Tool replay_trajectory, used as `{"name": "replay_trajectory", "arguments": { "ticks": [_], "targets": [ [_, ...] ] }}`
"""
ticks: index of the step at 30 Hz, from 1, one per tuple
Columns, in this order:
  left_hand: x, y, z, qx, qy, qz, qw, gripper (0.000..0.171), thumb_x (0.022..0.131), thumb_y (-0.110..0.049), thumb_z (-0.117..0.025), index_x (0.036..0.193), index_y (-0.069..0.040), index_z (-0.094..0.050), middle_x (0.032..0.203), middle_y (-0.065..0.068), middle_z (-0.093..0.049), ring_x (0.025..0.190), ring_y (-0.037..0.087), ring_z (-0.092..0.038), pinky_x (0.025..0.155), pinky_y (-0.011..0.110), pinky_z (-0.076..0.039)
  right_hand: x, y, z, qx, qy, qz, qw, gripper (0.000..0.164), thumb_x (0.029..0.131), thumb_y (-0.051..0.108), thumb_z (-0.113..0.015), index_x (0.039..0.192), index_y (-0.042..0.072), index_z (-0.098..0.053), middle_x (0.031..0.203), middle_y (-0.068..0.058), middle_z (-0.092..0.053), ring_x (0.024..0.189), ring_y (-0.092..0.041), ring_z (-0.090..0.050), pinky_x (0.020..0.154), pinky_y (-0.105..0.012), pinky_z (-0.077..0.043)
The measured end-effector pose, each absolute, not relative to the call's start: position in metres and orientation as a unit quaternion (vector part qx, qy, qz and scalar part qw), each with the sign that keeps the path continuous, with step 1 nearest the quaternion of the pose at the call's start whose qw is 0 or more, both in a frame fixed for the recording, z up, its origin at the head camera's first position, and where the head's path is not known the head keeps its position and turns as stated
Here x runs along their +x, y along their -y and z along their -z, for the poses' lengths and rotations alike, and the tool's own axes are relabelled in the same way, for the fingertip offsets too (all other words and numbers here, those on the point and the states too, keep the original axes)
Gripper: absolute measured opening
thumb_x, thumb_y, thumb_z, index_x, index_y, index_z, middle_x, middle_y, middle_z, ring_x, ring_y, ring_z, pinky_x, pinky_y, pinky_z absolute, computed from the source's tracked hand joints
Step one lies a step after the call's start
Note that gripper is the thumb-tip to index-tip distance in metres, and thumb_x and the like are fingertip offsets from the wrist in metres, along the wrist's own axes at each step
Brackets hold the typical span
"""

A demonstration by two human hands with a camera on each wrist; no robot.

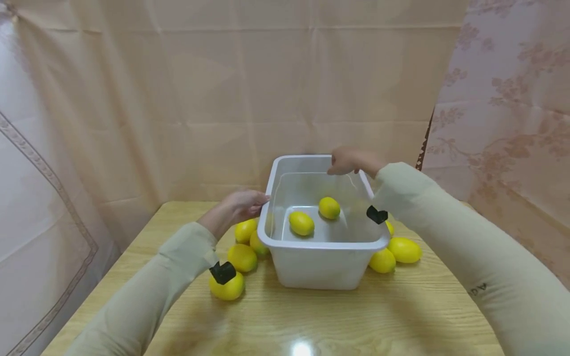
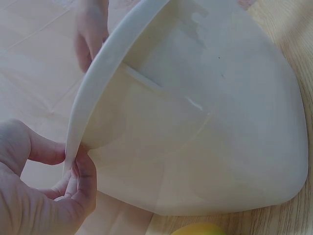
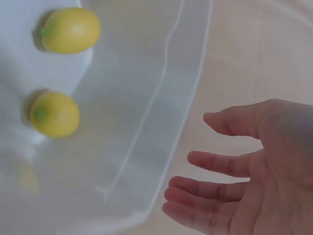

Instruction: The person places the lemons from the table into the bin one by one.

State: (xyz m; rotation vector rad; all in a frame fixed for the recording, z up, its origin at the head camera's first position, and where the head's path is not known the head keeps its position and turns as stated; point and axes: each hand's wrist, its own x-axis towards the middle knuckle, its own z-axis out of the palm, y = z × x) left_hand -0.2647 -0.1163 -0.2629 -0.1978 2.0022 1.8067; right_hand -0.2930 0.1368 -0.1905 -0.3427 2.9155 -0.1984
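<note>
Fingers of the left hand (image 1: pixel 242 204) pinch the left side rim of a white tub (image 1: pixel 320 267), which sits on the wooden table (image 1: pixel 267 326). Right hand (image 1: pixel 354 160) just beside the far rim, fingers loosely extended, thumb spread apart. Two yellow lemons (image 1: pixel 301 223) inside, on the tub floor; more lemons (image 1: pixel 242 258) outside, left and right.

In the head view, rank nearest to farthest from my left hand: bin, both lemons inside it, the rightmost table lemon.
1. Bin: your left hand grips its left rim.
2. Left inside lemon: on the bin's floor.
3. Right inside lemon: further right.
4. Rightmost table lemon: right of the bin.
</note>
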Motion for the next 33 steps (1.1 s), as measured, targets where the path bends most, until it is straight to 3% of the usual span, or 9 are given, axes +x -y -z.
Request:
{"name": "replay_trajectory", "arguments": {
  "ticks": [5,13,21,33],
  "targets": [
    [-0.264,0.118,0.264,-0.07,-0.723,-0.653,0.215,0.042,0.099,-0.009,-0.049,0.138,0.005,-0.043,0.123,0.01,-0.051,0.105,0.019,-0.053,0.113,0.034,-0.04,-0.283,-0.158,0.185,-0.138,-0.986,0.065,0.063,0.039,0.093,0.024,-0.057,0.119,-0.005,-0.055,0.119,-0.023,-0.058,0.099,-0.033,-0.057,0.084,-0.044,-0.055],
    [-0.264,0.119,0.264,-0.069,-0.72,-0.655,0.217,0.043,0.1,-0.009,-0.048,0.139,0.005,-0.041,0.118,0.009,-0.051,0.105,0.018,-0.053,0.114,0.033,-0.039,-0.27,-0.197,0.192,-0.183,-0.98,0.072,0.023,0.04,0.091,0.021,-0.06,0.114,-0.011,-0.056,0.112,-0.029,-0.061,0.098,-0.038,-0.06,0.084,-0.051,-0.053],
    [-0.263,0.118,0.263,-0.069,-0.723,-0.654,0.213,0.042,0.099,-0.009,-0.048,0.139,0.006,-0.041,0.125,0.011,-0.051,0.108,0.019,-0.053,0.114,0.033,-0.04,-0.255,-0.229,0.223,-0.208,-0.971,0.111,-0.035,0.039,0.089,0.021,-0.065,0.112,-0.01,-0.055,0.106,-0.03,-0.061,0.09,-0.038,-0.06,0.072,-0.047,-0.056],
    [-0.264,0.118,0.263,-0.08,-0.721,-0.655,0.213,0.042,0.099,-0.008,-0.047,0.139,0.004,-0.041,0.131,0.012,-0.05,0.11,0.019,-0.052,0.114,0.032,-0.04,-0.233,-0.248,0.272,-0.205,-0.968,0.134,-0.056,0.035,0.089,0.021,-0.063,0.112,-0.006,-0.056,0.107,-0.027,-0.063,0.096,-0.04,-0.061,0.079,-0.053,-0.055]
  ]
}}
